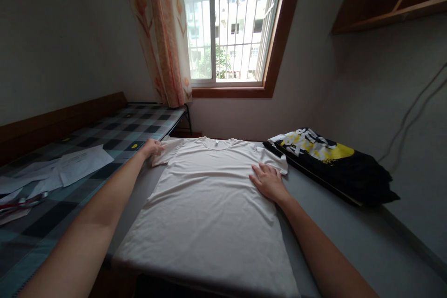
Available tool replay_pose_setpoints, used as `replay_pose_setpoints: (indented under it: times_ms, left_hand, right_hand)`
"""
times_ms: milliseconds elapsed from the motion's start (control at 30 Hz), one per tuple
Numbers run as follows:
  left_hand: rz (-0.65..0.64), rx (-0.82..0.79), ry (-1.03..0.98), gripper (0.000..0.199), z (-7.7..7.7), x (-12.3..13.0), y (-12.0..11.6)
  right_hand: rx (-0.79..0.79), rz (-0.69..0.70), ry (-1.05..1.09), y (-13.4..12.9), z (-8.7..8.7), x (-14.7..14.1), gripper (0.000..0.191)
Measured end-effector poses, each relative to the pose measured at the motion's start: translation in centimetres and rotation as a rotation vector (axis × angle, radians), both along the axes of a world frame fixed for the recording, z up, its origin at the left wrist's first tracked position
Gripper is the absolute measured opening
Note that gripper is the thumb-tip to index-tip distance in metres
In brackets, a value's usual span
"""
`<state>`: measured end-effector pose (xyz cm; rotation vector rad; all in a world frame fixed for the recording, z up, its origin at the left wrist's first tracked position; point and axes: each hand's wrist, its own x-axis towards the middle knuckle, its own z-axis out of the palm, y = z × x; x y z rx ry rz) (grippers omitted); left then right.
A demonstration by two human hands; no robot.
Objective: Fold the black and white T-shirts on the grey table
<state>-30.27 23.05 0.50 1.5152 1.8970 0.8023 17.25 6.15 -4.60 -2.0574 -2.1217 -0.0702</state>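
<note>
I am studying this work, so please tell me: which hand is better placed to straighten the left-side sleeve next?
The left hand, probably: it is at the outer end of the left-side sleeve, while the right hand rests palm-down on the white shirt near the opposite sleeve.

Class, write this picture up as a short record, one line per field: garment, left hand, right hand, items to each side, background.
Garment: white T-shirt, spread out with creases, collar toward the window
Left hand: at the left-side sleeve; whether it pinches the cloth is unclear
Right hand: open, palm down on the shirt near the other sleeve
Left side: papers on a checked bed cover
Right side: black fabric with yellow and white print
Background: patterned curtain beside the window
</note>
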Motion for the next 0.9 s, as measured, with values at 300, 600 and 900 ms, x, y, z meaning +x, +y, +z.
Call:
replay_pose_setpoints:
  times_ms: [300, 600, 900]
  left_hand:
    - [-0.03, -0.036, 0.24, 0.019, 0.9, -1.6, 0.0]
    - [0.114, 0.171, 0.486, 0.021, 0.5, 0.1, 0.8]
    - [0.022, 0.247, 0.338, 0.014, 0.1, 6.9, 1.2]
  right_hand:
    - [-0.024, 0.001, 0.017, 0.0, 0.1, 0.1, 0.054]
    - [0.007, 0.004, 0.013, 0.1, 0.0, 0.0, 0.052]
    - [0.0, 0.007, 0.004, 0.0, 0.1, 0.0, 0.051]
